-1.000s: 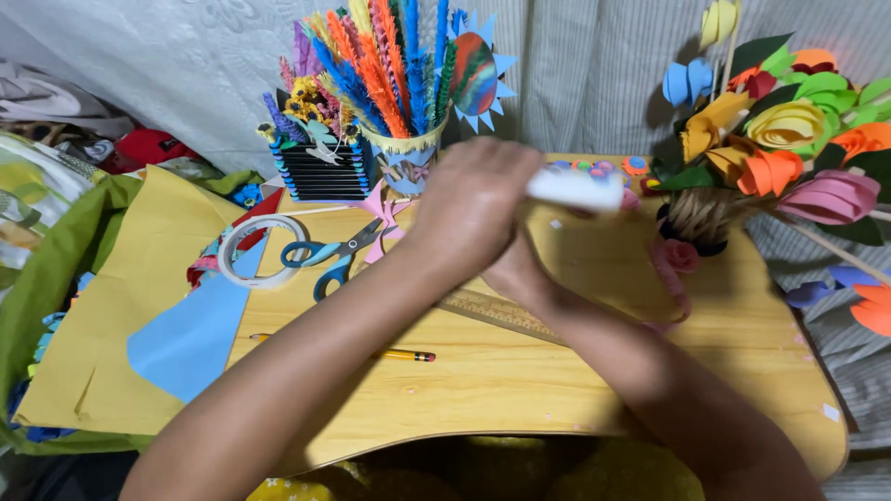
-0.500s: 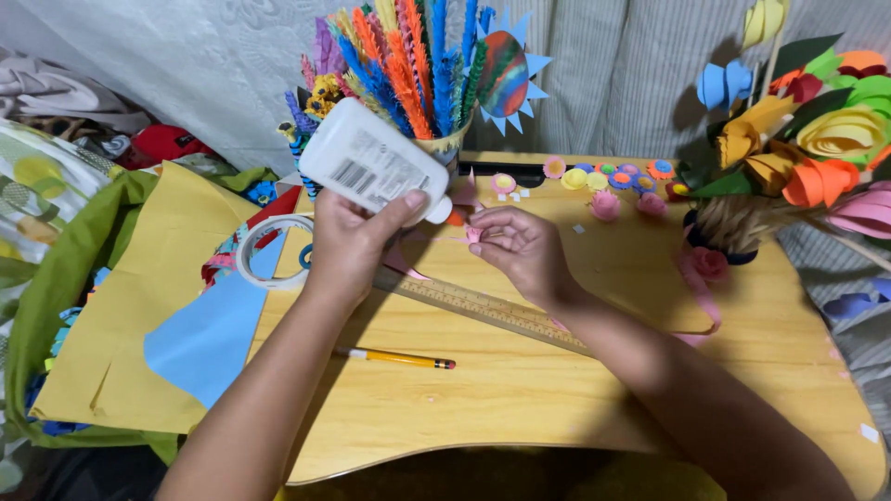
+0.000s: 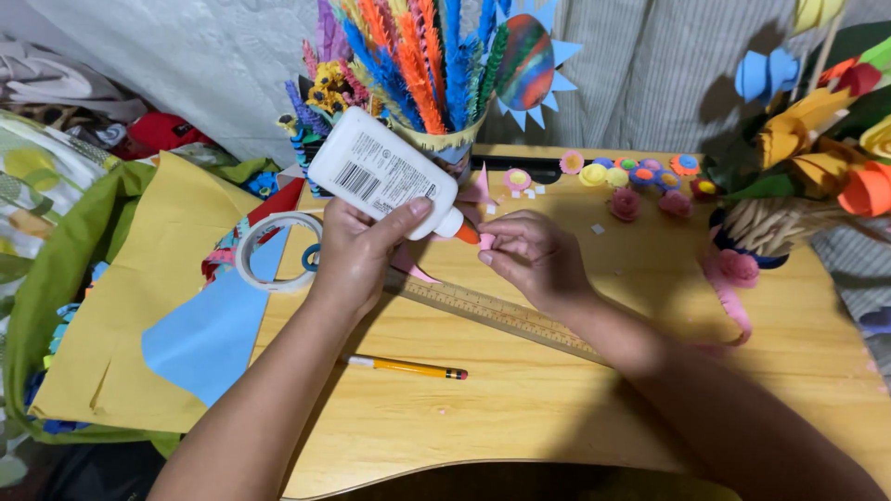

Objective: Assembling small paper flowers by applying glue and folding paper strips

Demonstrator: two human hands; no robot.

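Observation:
My left hand [image 3: 357, 252] grips a white glue bottle [image 3: 380, 174], tilted so its orange tip [image 3: 467, 235] points down and to the right. That tip touches a small pink paper piece [image 3: 485, 240] pinched in the fingers of my right hand [image 3: 538, 257]. Both hands hover over a wooden lap table [image 3: 520, 408]. A wooden ruler [image 3: 506, 315] lies slanted just under my hands, and a curled pink paper strip [image 3: 408, 269] pokes out below the left hand. A yellow pencil [image 3: 408, 367] rests nearer to me.
A tape roll [image 3: 269, 250] and scissors lie left of my hand, over yellow [image 3: 121, 306] and blue paper sheets [image 3: 200, 339]. A cup of colourful paper fronds [image 3: 436, 65] stands behind. Small paper rosettes [image 3: 631, 176] line the back edge; a paper-flower bouquet [image 3: 817, 158] stands right.
My left hand brought the glue bottle from the far right across to the middle and tipped its nozzle down onto the pink piece held in my right hand.

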